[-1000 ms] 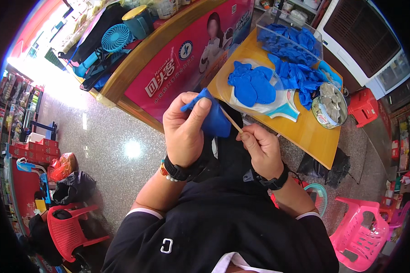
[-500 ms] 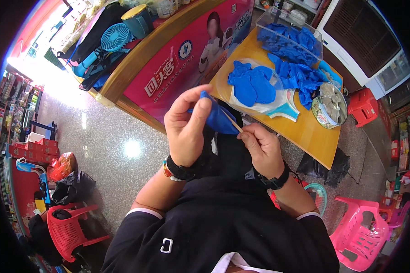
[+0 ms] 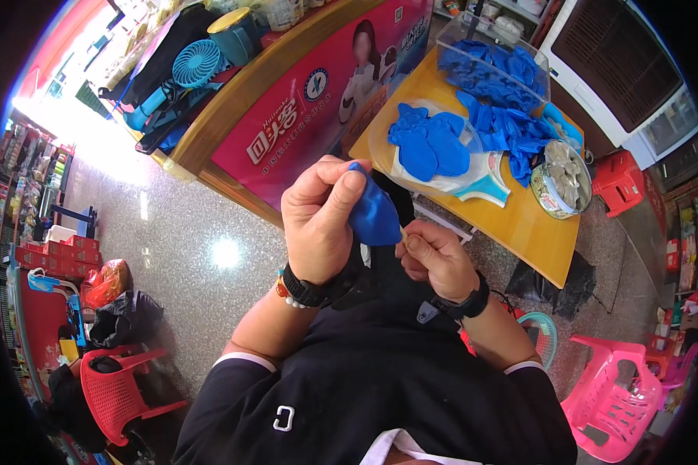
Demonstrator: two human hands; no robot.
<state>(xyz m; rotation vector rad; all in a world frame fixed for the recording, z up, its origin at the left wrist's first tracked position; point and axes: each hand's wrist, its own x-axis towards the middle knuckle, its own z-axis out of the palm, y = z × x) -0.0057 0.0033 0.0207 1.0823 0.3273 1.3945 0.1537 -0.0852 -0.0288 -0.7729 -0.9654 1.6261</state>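
Observation:
My left hand (image 3: 318,221) pinches the top of a small blue fabric piece (image 3: 377,215) between thumb and fingertips. The cloth hangs in front of my torso, its broad face turned up. At its lower right corner, my right hand (image 3: 440,262) grips a thin wooden stick (image 3: 402,235) between thumb and forefinger. Only a short bit of the stick shows; the cloth and fingers hide the rest. Beyond my hands, flat blue fabric pieces (image 3: 430,143) of rounded shape lie on a transparent round lid or tray (image 3: 380,147) on the wooden table (image 3: 535,236).
Crumpled blue fabric pieces (image 3: 512,128) lie farther back, beside a transparent bin (image 3: 547,81) full of more. A round tin (image 3: 562,182) stands at the table's right edge. A wooden counter (image 3: 209,128) borders the left. Pink chair (image 3: 609,387) and red chair (image 3: 120,395) stand on the floor.
The blue fabric piece has turned so its broad face shows, and the stick that lay along it is now mostly hidden. My right hand has shifted slightly down and left.

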